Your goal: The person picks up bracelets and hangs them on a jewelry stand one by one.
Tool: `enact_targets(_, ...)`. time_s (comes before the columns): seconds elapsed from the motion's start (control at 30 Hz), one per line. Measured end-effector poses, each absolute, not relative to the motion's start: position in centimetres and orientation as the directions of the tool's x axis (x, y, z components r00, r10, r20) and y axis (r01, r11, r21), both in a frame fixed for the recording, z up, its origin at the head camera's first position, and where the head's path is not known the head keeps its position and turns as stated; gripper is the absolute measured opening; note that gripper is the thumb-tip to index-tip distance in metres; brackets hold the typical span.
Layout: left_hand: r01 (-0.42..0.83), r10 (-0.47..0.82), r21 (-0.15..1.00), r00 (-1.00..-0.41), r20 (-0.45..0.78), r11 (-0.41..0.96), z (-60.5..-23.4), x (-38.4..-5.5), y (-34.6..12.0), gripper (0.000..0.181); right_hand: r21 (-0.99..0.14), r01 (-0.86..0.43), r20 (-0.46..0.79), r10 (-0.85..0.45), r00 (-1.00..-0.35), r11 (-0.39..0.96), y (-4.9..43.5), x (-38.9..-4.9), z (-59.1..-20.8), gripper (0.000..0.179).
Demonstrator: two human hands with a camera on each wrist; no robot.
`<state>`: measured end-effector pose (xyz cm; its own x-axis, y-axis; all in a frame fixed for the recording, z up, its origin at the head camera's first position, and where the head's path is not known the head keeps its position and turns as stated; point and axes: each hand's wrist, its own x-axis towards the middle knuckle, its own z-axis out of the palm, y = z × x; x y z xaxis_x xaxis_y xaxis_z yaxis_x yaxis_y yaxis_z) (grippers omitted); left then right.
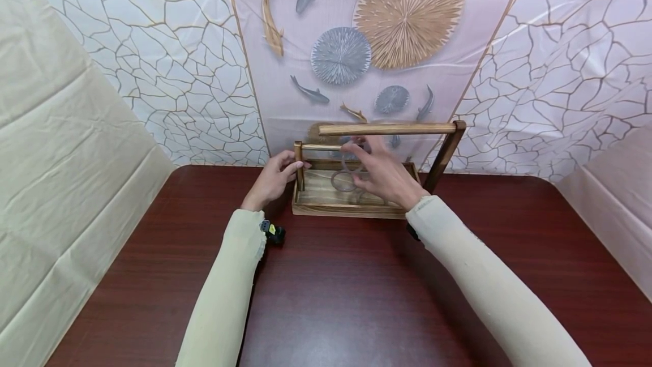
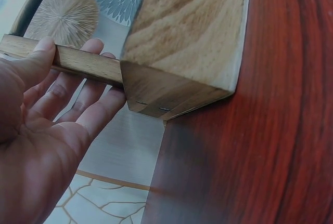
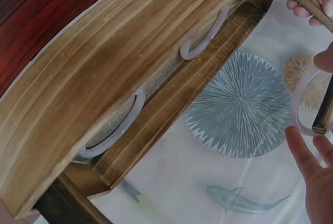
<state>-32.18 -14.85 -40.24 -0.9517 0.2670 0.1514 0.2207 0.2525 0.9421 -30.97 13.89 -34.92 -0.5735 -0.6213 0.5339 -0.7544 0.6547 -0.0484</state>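
Observation:
A wooden bangle stand [image 1: 351, 210] has a shallow tray base, with a post at either end. My left hand [image 1: 275, 177] grips its short left post [image 2: 86, 64], thumb in front and fingers behind. At the end of the lower bar [image 1: 321, 147], my right hand [image 1: 382, 171] holds a pale translucent bangle [image 3: 296, 104] between thumb and fingers. That bangle overlaps the bar's end in the right wrist view; whether it encircles it I cannot tell. Inside the tray lie a bangle [image 3: 118, 133] and a second bangle [image 3: 210, 33], partly hidden by the front wall.
A longer upper bar [image 1: 387, 128] juts left from the tall right post [image 1: 444, 157], over my right hand. The stand is at the back edge of the dark red table [image 1: 336, 299], against a patterned backdrop [image 1: 178, 55]. A cream cloth [image 1: 51, 186] hangs at left.

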Motion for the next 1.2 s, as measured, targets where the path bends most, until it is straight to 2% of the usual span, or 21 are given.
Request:
enact_targets(0.37,0.223,0.267,0.944,-0.951,0.156,0.241,-40.3,-32.3,-14.8,0.026,-0.111,-0.739,0.504,-0.603,-0.618,0.664,12.9,-31.2,-35.5,0.062)
enact_targets(0.63,0.22,0.271,0.945,-0.95,0.152,0.24,-40.2,-32.2,-14.9,0.026,-0.104,-0.732,0.491,-0.606,-0.626,0.673,12.1,-31.1,-35.5,0.061)
enact_targets(0.97,0.214,0.282,0.949,-0.949,0.144,0.233,-40.1,-32.2,-14.9,0.03,-0.094,-0.757,0.514,-0.619,-0.593,0.647,11.1,-31.2,-35.7,0.058)
enact_targets(1.2,0.219,0.288,0.95,-0.946,0.15,0.225,-40.0,-32.1,-14.9,0.03,-0.125,-0.751,0.529,-0.596,-0.604,0.649,10.5,-31.2,-36.2,0.058)
